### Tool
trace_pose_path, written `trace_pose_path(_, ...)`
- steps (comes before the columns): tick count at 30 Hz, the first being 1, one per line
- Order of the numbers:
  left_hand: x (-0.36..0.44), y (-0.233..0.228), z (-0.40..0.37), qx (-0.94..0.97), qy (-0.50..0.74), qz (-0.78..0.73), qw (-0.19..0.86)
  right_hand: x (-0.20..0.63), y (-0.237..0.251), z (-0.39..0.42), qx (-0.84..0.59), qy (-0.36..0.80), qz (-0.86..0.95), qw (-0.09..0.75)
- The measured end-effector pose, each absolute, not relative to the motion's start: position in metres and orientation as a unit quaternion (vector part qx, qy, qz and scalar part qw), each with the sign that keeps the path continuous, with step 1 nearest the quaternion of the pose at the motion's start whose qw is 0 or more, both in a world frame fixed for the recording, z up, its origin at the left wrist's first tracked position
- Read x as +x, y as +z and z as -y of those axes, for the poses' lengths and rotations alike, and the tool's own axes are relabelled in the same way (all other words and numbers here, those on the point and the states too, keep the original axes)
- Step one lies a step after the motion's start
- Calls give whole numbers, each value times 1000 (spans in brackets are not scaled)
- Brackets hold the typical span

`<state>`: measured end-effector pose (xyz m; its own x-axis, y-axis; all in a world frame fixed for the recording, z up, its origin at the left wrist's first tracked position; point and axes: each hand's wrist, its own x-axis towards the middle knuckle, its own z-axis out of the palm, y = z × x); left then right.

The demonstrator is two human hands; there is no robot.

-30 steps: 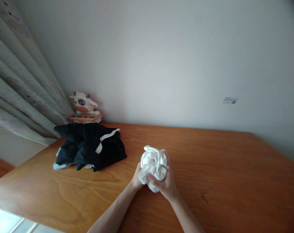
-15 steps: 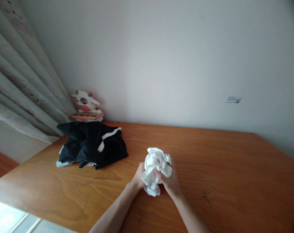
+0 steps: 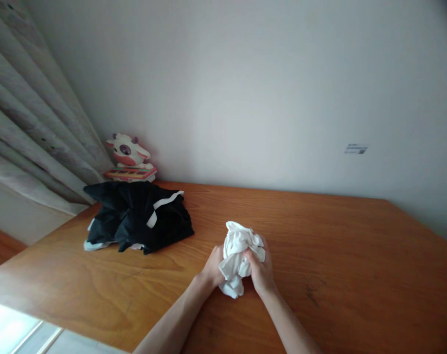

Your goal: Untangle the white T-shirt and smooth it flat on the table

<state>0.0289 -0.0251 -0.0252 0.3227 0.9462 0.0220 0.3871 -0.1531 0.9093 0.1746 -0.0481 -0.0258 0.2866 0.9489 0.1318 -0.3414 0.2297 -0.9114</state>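
A bunched-up white cloth (image 3: pixel 238 250) is squeezed between my two hands, low over the front middle of the wooden table (image 3: pixel 337 255). My left hand (image 3: pixel 213 268) closes on its left side, with the fingers mostly hidden behind the fabric. On the right side, my right hand (image 3: pixel 262 270) grips it with the thumb pressed onto the front. A loose fold of the cloth hangs down between the wrists. What kind of cloth item it is, I cannot tell.
A crumpled black garment (image 3: pixel 131 216) with white strips lies on the table's left part. Behind it stands a cow-shaped toy keyboard (image 3: pixel 129 157) against the wall. A pale curtain (image 3: pixel 35 113) hangs at the left, and a small label (image 3: pixel 355 148) is on the wall.
Both hands and the white cloth have shifted slightly to the right. The cloth's folds have changed a little as my right hand turns around it. The view has tilted slightly.
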Motion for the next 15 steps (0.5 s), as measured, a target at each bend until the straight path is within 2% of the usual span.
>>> trace_pose_path(7,33,-16,35,728,362,-425,397,169,-25,45,-398,494,232,737)
trace_pose_path(15,37,-6,39,785,330,-402,337,184,-26,33,-349,567,165,728)
